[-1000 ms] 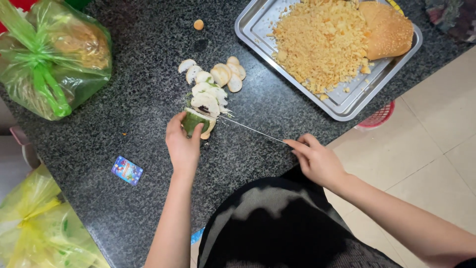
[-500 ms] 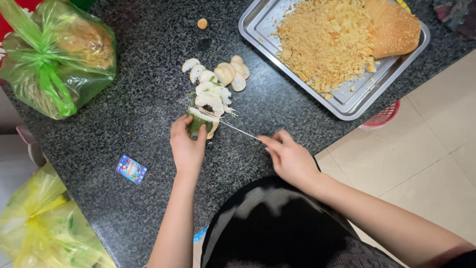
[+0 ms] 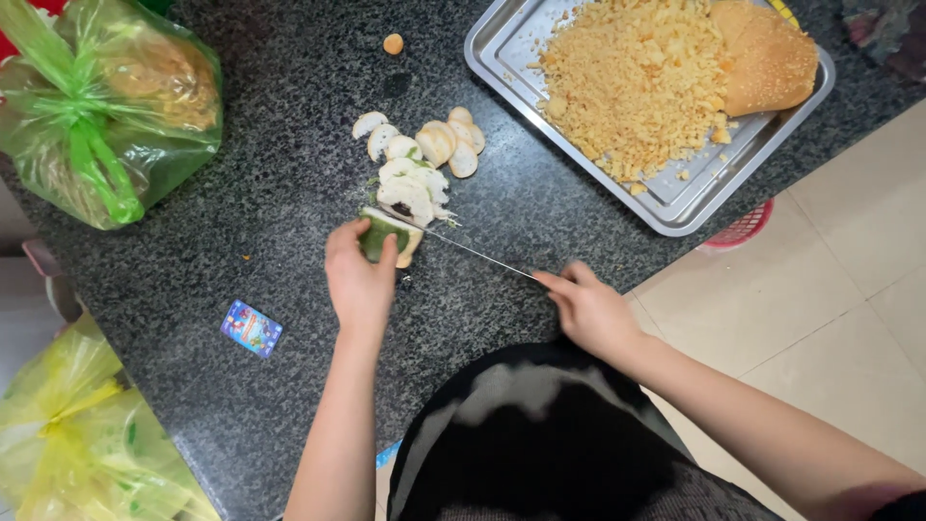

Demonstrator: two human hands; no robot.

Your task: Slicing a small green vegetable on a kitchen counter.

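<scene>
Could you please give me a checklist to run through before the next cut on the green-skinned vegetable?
1. Left hand steadies the green-skinned, white-fleshed vegetable piece: ok, fingers rest on its uncut end.
2. Left fingertips clear of the thin metal knife blade: cannot tell, they sit close to the cut face.
3. Right hand grips the knife handle: ok, closed around it.
4. Room for new slices: ok, the pale round slices lie piled beyond the blade on the dark speckled stone counter.
5. Silver metal tray of yellow crumbs out of the blade's path: ok, set apart.
</scene>
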